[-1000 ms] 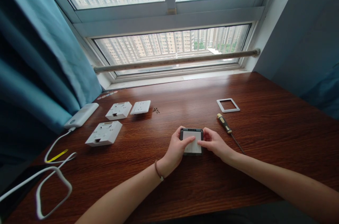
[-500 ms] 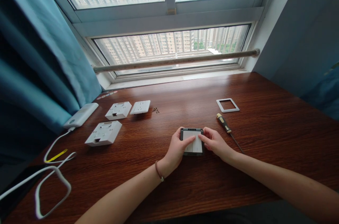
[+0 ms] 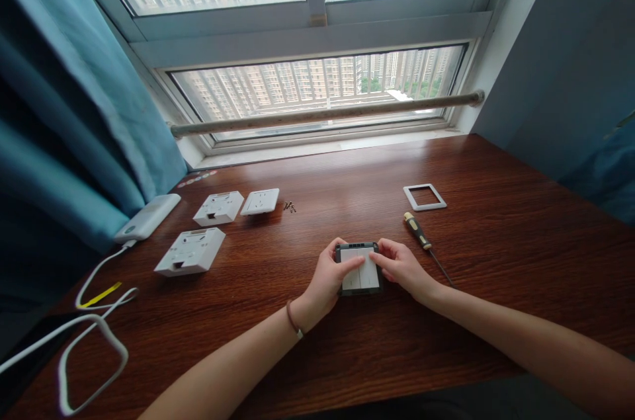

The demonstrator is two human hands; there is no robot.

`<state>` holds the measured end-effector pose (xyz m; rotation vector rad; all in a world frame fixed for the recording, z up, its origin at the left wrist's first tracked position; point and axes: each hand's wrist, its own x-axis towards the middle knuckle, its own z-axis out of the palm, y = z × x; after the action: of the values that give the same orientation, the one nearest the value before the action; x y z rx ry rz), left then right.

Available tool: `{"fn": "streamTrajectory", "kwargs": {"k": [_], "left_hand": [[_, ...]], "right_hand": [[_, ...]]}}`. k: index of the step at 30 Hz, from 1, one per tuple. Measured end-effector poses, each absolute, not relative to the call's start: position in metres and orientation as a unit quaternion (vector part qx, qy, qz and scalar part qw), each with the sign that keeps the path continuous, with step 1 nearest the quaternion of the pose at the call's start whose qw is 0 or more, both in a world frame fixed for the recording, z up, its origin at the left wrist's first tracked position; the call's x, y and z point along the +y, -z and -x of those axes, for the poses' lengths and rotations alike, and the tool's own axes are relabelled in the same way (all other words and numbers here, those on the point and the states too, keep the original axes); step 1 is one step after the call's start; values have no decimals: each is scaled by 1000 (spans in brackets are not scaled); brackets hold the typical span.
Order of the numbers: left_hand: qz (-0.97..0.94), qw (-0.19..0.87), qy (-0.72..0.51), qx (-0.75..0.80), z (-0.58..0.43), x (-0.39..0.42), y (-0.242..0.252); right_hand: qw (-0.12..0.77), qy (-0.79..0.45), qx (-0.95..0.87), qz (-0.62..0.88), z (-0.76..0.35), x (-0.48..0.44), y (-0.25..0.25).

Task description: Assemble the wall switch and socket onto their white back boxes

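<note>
A dark-framed wall switch with white rocker panels (image 3: 359,272) lies on the wooden desk (image 3: 496,254) in front of me. My left hand (image 3: 327,278) grips its left side, thumb resting on the white face. My right hand (image 3: 403,266) holds its right side, fingers curled on the edge and thumb on the panel. A yellow-and-black screwdriver (image 3: 421,241) lies just right of my right hand. A white square frame (image 3: 424,197) sits farther back on the right.
Three white socket boxes (image 3: 190,252) (image 3: 218,208) (image 3: 260,202) lie at the left, with a few small screws (image 3: 289,207) beside them. A white power bank (image 3: 147,217) and white cable (image 3: 89,340) lie near the blue curtain (image 3: 74,109).
Both hands stay on the switch with only slight finger shifts. The view has drifted a little, nothing else on the desk has moved.
</note>
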<state>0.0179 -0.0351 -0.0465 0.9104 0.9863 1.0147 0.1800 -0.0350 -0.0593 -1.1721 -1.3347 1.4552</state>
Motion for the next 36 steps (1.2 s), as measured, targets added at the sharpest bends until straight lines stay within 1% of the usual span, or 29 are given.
{"fn": "streamTrajectory", "kwargs": {"k": [4, 9, 18, 28, 36], "left_hand": [[-397, 654, -471, 439, -17, -35, 47], [-402, 634, -490, 443, -17, -34, 52], [-427, 617, -479, 456, -16, -35, 53], [-405, 632, -480, 454, -18, -35, 48], [-408, 640, -472, 448, -18, -36, 45]], "right_hand": [[384, -546, -584, 462, -181, -37, 57], [343, -546, -613, 457, -180, -41, 51], [361, -546, -602, 457, -179, -40, 59], [344, -526, -626, 462, -179, -43, 53], [343, -544, -606, 469, -179, -41, 57]]}}
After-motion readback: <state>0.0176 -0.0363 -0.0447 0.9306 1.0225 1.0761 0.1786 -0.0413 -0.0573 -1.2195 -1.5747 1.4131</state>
